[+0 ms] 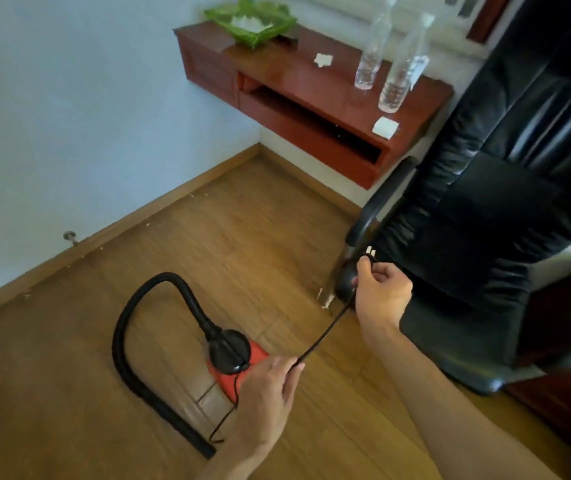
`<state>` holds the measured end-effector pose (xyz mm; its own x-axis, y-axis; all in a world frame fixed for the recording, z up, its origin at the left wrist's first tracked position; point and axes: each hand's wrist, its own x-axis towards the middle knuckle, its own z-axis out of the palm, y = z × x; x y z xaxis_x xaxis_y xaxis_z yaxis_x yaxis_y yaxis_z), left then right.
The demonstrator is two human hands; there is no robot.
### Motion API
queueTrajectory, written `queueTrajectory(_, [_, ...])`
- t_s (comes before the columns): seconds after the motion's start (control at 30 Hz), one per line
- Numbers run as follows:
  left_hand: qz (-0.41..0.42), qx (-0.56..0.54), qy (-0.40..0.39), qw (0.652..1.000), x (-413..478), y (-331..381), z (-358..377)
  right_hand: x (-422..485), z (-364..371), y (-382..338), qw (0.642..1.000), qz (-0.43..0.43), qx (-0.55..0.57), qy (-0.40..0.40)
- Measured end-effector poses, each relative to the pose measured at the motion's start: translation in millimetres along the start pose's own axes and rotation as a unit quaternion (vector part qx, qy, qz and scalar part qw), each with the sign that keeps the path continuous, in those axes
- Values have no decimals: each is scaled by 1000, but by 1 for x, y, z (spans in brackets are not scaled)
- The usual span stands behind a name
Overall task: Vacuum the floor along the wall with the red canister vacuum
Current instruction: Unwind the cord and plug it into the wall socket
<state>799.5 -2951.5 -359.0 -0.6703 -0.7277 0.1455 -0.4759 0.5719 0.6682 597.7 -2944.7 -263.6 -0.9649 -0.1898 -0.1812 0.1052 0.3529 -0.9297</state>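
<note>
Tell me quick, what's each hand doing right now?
Left hand: closed on the black power cord, above the red vacuum.
Right hand: closed, pinching the plug at the cord's end, prongs up.

Two bare forearms enter from the lower edge, each ending in a bare hand: left hand (266,393), right hand (382,294). No sleeve, glove, watch or ring shows on either. Fingernails are short and unpainted where they are visible.

An office: a black leather swivel chair (485,174) beside a wall-mounted red wooden desk (311,98), wood floor (208,237).
</note>
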Motion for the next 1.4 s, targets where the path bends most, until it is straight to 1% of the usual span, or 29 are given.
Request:
queueTrajectory(0.13, [43,-37,-18,998,6,68,18,18,-78,-27,998,-16,28,51])
queueTrajectory(0.2, [61,-58,-9,996,6,109,30,28,-119,-38,996,-29,37,74])
queueTrajectory(0.33, [76,-98,-11,992,-2,197,58,49,-203,-52,991,-50,46,117])
queueTrajectory(0.57, [99,-141,-46,984,-17,334,118,88,-355,-65,978,-60,57,193])
queueTrajectory(0.8, [119,-192,-87,970,-31,450,169,125,-478,-68,964,-74,42,251])
queueTrajectory(0.93, [136,-203,-105,964,-41,500,189,136,-529,-72,957,-91,51,272])
queueTrajectory(1.13, [173,-211,-104,956,-45,558,203,143,-589,-88,944,-125,43,304])
queueTrajectory(1.27, [189,-215,-101,953,-37,588,208,148,-614,-104,937,-143,34,318])
queueTrajectory(1.4, [198,-232,-106,946,-11,621,214,163,-626,-119,931,-155,27,328])
